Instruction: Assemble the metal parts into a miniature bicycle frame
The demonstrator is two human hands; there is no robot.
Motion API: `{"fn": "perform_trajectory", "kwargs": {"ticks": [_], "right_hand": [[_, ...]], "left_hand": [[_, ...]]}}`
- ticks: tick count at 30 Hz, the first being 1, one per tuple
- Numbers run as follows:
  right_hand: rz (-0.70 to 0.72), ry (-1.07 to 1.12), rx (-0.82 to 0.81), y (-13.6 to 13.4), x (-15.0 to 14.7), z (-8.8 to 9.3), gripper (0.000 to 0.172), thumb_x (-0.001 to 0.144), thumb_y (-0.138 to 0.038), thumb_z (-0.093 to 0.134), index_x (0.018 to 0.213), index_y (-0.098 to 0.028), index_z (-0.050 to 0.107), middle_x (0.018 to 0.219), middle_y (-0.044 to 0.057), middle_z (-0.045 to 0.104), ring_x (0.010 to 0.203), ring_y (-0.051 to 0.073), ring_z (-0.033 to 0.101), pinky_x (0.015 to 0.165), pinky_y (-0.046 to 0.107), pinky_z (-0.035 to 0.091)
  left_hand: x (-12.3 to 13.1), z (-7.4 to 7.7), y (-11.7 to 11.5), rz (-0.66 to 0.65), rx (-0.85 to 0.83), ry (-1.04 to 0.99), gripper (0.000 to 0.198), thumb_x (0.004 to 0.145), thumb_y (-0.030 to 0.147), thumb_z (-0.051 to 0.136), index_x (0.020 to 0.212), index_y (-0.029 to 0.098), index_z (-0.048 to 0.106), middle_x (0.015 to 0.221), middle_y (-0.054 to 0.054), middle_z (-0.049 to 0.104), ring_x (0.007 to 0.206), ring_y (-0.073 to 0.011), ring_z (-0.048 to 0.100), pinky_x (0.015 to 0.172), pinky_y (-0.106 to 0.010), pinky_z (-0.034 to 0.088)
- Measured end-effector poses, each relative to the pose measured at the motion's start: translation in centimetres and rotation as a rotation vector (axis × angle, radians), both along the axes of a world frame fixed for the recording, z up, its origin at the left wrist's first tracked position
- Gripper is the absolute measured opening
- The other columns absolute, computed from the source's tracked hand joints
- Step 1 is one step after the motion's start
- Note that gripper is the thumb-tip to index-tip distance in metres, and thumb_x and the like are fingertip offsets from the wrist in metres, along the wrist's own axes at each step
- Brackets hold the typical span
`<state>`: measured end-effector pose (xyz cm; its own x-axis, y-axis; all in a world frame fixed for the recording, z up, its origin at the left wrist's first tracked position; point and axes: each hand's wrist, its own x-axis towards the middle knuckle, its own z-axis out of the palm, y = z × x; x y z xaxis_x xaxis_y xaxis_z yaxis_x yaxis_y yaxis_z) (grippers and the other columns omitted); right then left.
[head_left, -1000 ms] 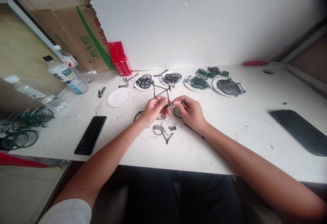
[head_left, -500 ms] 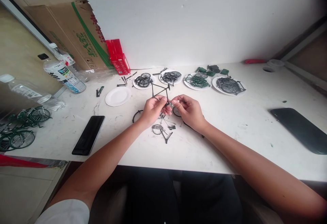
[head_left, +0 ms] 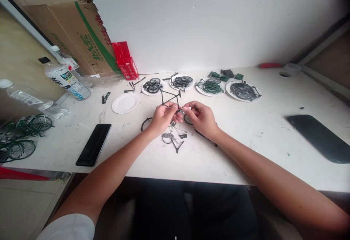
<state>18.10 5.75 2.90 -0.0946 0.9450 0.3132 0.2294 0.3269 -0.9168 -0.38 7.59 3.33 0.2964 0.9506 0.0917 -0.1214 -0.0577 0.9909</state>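
Observation:
Between my fingers is a small black model bicycle frame point(head_left: 171, 97), raised above the table with its saddle end up. My left hand point(head_left: 165, 117) is closed on its lower part. Thumb and fingers of my right hand point(head_left: 201, 117) pinch at the frame's lower right end; a small piece there is too hidden to name. Below my hands lie loose bicycle parts: a little wheel point(head_left: 167, 138), a black forked piece point(head_left: 177, 147) and a pedal-like part point(head_left: 183, 136). Another wheel point(head_left: 188, 119) is partly hidden behind my right hand, and a black curved rim point(head_left: 146, 124) shows beside my left hand.
Paper plates with bicycle parts point(head_left: 210, 87) line the back, beside a bare white plate point(head_left: 125, 103). A phone point(head_left: 93, 145) lies left, a dark flat case point(head_left: 319, 138) right. Bottles point(head_left: 67, 81) and green model bicycles point(head_left: 24, 138) stand at far left. A red box point(head_left: 126, 61) leans behind.
The whole view has shifted slightly. Both hands stay together at the bicycle frame, with hardly any visible finger movement.

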Motion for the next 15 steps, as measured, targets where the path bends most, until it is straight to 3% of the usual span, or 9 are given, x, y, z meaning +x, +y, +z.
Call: {"fn": "perform_trajectory", "kwargs": {"ticks": [11,15], "right_hand": [[-0.043,-0.081,0.031,-0.03,0.16,0.00,0.050,0.094,-0.069,0.067,0.097,-0.019,0.073,0.060,-0.005,0.042,0.054,0.011,0.029,0.049,0.027,0.024],[-0.031,-0.072,0.029,0.04,0.25,-0.02,0.050,0.094,-0.068,0.068,0.098,-0.018,0.074,0.064,-0.002,0.052,0.054,0.011,0.032,0.050,0.027,0.027]], "left_hand": [[0.09,-0.07,0.22,-0.015,-0.132,-0.003,0.037,0.094,0.049,0.072,0.098,0.014,0.060,0.076,-0.006,0.074,0.062,-0.0161,0.074,0.059,-0.024,0.056],[0.27,-0.36,0.14,-0.011,-0.125,-0.009,0.030,0.096,0.044,0.068,0.098,0.015,0.059,0.073,-0.004,0.072,0.057,-0.0128,0.069,0.054,-0.022,0.049]]}}
